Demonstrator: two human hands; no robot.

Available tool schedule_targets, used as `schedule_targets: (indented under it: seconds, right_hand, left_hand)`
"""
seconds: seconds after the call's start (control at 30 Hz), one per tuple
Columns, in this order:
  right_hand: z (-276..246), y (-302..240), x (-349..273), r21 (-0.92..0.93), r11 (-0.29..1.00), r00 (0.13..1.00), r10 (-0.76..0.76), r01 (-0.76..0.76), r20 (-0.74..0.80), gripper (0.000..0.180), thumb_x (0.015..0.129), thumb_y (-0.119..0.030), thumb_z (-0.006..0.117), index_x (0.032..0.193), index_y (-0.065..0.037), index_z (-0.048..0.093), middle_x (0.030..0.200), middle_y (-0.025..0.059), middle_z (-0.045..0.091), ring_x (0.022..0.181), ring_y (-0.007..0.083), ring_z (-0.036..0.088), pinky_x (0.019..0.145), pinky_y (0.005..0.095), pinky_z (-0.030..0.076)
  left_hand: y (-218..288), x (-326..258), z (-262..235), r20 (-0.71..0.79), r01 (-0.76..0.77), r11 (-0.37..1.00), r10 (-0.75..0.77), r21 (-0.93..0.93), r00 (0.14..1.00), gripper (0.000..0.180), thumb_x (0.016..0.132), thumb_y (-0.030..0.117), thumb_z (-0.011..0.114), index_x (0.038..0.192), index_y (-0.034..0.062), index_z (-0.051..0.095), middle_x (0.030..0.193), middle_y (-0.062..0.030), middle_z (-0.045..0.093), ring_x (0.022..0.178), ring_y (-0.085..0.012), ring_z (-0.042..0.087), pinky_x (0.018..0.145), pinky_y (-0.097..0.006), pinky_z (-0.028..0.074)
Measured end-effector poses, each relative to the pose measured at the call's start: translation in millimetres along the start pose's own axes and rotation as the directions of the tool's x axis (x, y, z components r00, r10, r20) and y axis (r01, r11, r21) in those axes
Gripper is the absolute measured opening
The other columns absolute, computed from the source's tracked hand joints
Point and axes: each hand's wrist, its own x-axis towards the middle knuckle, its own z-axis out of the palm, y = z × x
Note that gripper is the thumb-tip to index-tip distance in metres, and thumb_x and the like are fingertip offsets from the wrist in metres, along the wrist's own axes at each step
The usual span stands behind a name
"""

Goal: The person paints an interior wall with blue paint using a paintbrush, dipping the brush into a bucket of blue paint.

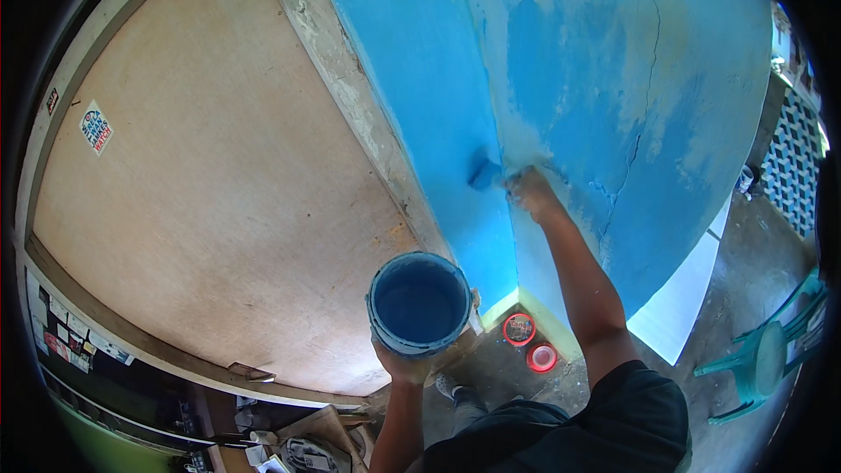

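A paintbrush (484, 174), its bristles loaded with blue, is gripped in my right hand (531, 193) with fingers closed round the handle. The bristle end is against or very near the blue wall strip (427, 88), beside the inner corner. My left hand (402, 366) holds a paint bucket (420, 349) from its near side, below the rim; most of those fingers are hidden behind it. Dark blue paint (420, 302) shows inside. To the right of the corner, the wider wall (561, 61) has uneven blue patches over a paler coat.
A tan door panel (210, 175) fills the left, with a chipped frame (350, 79) beside the wall. Two red-rimmed containers (519, 329) (541, 357) stand on the floor by the corner. Green plastic chairs (760, 363) are at the right. Clutter (311, 455) lies lower left.
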Motion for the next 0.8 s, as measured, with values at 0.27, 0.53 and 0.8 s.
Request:
schedule_targets:
  seconds: [0.27, 0.53, 0.8]
  right_hand:
    - [-20, -54, 4, 0.433, 0.869, 0.959, -0.142, 0.240, -0.245, 0.033, 0.095, -0.024, 0.077, 0.118, -0.006, 0.061, 0.089, 0.0042, 0.063, 0.062, 0.0100, 0.054, 0.058, 0.0280, 0.048]
    - [49, 200, -51, -0.108, 0.899, 0.894, 0.398, -0.425, -0.205, 0.042, 0.089, -0.040, 0.076, 0.099, 0.001, 0.076, 0.099, 0.0206, 0.078, 0.086, 0.0359, 0.076, 0.074, 0.0463, 0.058]
    - [8, 91, -7, -0.444, 0.858, 0.926, 0.089, -0.257, -0.366, 0.049, 0.091, -0.039, 0.076, 0.117, 0.002, 0.069, 0.117, 0.0254, 0.072, 0.113, 0.0440, 0.068, 0.099, 0.0506, 0.055]
  left_hand:
    - [0, 3, -38, 0.014, 0.052, 0.998, -0.051, -0.042, 0.999, 0.062, 0.108, 0.052, 0.036, 0.150, 0.0074, 0.047, 0.148, -0.0144, 0.054, 0.134, -0.0336, 0.056, 0.108, -0.053, 0.053]
    - [1, 2, -19, 0.078, 0.147, 0.968, -0.134, -0.203, 0.988, 0.068, 0.108, 0.057, 0.040, 0.157, 0.0103, 0.035, 0.155, -0.0193, 0.045, 0.140, -0.0394, 0.050, 0.107, -0.061, 0.053]
    - [-3, 8, -18, 0.106, 0.164, 0.978, -0.150, -0.129, 0.983, 0.068, 0.108, 0.058, 0.039, 0.156, 0.0099, 0.038, 0.155, -0.0187, 0.046, 0.139, -0.0398, 0.051, 0.108, -0.060, 0.052]
